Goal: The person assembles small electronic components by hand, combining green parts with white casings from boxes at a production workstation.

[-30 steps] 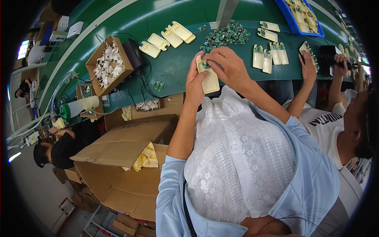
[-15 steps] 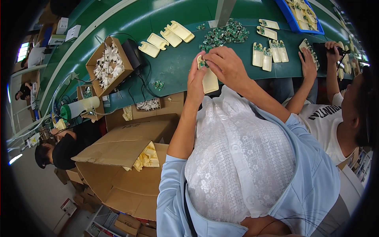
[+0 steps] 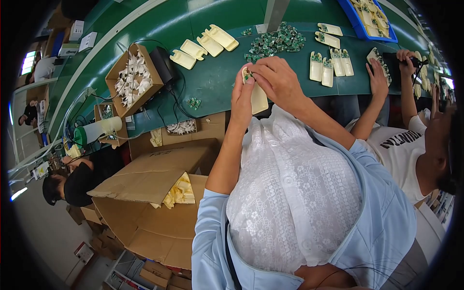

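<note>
Between my two hands is a cream plastic housing (image 3: 259,100), held upright over the near edge of the green table. My left hand (image 3: 240,99) wraps its side, thumb near the top end. A small green circuit board (image 3: 247,76) sits at that top end. The fingers of my right hand (image 3: 279,79) are pinched at the board, and their tips partly cover it. Just beyond my hands lies a heap of green circuit boards (image 3: 280,39). Several bare cream housings (image 3: 210,44) rest to the left of the heap. Housings with boards in them (image 3: 327,73) lie to the right.
A cardboard box of white parts (image 3: 133,77) stands at left beside a black box (image 3: 163,66). A large open carton (image 3: 159,212) is at my left side. A blue tray (image 3: 371,29) is at far right. A co-worker's hand (image 3: 378,79) rests on the table at right.
My hands and the housing have shifted very slightly; the right fingers stay at the board. At right, the co-worker's head has moved lower.
</note>
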`<state>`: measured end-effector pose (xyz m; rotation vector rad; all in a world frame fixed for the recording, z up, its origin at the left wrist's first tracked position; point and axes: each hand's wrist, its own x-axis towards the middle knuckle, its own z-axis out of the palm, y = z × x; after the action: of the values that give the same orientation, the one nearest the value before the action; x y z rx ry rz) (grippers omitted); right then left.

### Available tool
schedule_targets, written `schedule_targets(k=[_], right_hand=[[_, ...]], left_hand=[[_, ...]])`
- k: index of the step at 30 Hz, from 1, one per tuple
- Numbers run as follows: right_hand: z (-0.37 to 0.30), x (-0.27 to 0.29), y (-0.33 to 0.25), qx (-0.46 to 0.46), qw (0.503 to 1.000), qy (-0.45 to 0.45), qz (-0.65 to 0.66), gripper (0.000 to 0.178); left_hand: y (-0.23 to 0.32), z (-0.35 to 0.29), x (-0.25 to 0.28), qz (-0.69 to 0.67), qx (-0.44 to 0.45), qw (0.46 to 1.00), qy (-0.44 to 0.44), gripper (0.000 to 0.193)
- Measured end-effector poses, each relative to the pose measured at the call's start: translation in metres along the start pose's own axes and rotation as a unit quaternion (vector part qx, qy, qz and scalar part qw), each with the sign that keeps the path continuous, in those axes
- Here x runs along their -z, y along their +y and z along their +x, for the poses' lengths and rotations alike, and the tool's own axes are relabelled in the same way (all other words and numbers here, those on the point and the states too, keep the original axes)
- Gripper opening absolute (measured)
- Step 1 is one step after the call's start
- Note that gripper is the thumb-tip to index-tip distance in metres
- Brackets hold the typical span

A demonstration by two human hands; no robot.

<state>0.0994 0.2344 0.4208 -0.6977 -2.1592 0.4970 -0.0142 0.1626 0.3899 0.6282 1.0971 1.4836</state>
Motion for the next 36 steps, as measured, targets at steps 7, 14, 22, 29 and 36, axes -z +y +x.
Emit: schedule_targets(k=[7,14,22,29,36], right_hand=[[-0.001,-0.003,0.003,-0.001,1.0,-0.007,0.001,0.019],[-0.002,-0.003,0.003,0.007,1.0,-0.014,-0.004,0.02],[-0.005,-0.005,-0.001,0.02,1.0,-0.009,-0.009,0.021],[-0.009,-0.01,-0.006,-0.22,0.935,0.003,0.278,0.028],[-0.021,-0.016,-0.001,-0.308,0.864,-0.087,0.389,0.035]], left_hand=[[0.0,0.001,0.001,0.019,-0.006,1.0,-0.004,0.041],[0.0,0.0,0.001,0.086,-0.032,0.996,0.009,0.039],[0.009,-0.006,0.0,0.242,-0.057,0.968,0.039,0.037],[0.002,-0.004,0.0,0.013,-0.015,0.996,0.083,0.036],[0.002,-0.002,-0.003,-0.009,-0.023,0.996,0.085,0.036]])
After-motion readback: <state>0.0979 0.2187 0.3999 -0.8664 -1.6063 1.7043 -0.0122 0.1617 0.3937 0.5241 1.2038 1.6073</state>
